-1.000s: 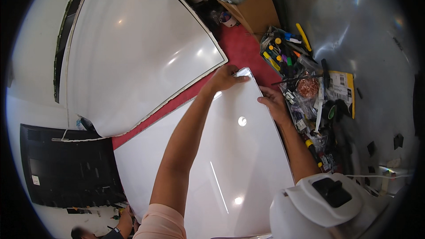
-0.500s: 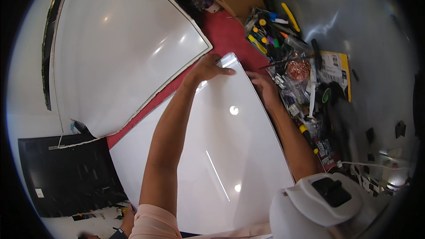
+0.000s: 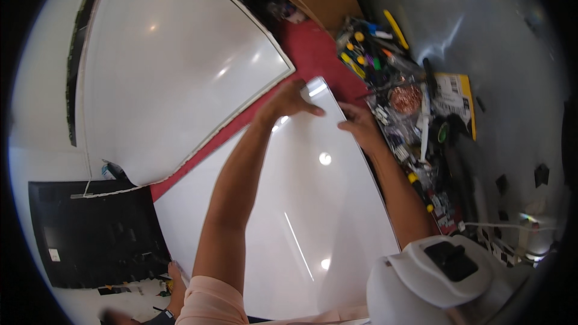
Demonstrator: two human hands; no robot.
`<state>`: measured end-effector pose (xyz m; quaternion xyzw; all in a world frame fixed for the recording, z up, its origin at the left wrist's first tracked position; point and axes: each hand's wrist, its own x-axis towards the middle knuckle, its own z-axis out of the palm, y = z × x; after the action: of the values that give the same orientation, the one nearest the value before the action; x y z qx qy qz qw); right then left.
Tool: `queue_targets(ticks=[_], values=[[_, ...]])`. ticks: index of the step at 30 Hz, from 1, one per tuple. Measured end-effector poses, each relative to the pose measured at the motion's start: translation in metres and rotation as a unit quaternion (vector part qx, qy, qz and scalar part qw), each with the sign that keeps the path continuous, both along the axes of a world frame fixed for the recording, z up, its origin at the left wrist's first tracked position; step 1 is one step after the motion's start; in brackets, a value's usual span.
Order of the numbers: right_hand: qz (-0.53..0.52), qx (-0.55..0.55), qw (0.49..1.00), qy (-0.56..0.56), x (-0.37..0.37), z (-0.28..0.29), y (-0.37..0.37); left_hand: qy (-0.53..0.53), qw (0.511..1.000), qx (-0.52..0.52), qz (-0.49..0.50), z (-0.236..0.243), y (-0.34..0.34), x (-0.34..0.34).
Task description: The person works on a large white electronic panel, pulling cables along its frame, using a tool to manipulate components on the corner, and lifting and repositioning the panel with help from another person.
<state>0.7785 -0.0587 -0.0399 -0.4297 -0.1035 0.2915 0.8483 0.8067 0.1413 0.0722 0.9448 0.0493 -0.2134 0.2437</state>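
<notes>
A large glossy white sheet, which looks like a display panel layer, lies before me with its far corner pointing away. My left hand grips its far left edge close to that corner, thumb stretched over the top face and fingers partly hidden at the edge. On the right edge, a little nearer to me, my right hand holds the sheet with its thumb on the face; the other fingers are mostly out of sight. Light reflections show on the sheet's surface.
Left of the sheet lies another big white panel with a thin frame on red cloth. Tools and packets crowd the right side beside a cardboard box. A black panel and another person's arm are at lower left.
My right thumb has come onto the sheet's face from its edge. My left hand stays near the corner, its thumb slightly farther from the tip. The whole view has shifted slightly.
</notes>
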Motion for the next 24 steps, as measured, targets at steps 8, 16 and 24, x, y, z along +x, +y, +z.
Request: queue_targets(ticks=[8,16,24], values=[[0.002,0.016,1.000,0.026,-0.003,0.014,-0.005,0.063,0.997,-0.036,0.021,0.007,0.033,-0.004],[0.002,0.025,1.000,-0.005,-0.001,0.012,-0.001,0.147,0.980,-0.062,0.122,0.003,0.125,-0.057],[0.004,0.000,1.000,-0.019,-0.001,0.012,0.001,0.093,0.985,-0.034,0.143,-0.010,0.133,-0.069]])
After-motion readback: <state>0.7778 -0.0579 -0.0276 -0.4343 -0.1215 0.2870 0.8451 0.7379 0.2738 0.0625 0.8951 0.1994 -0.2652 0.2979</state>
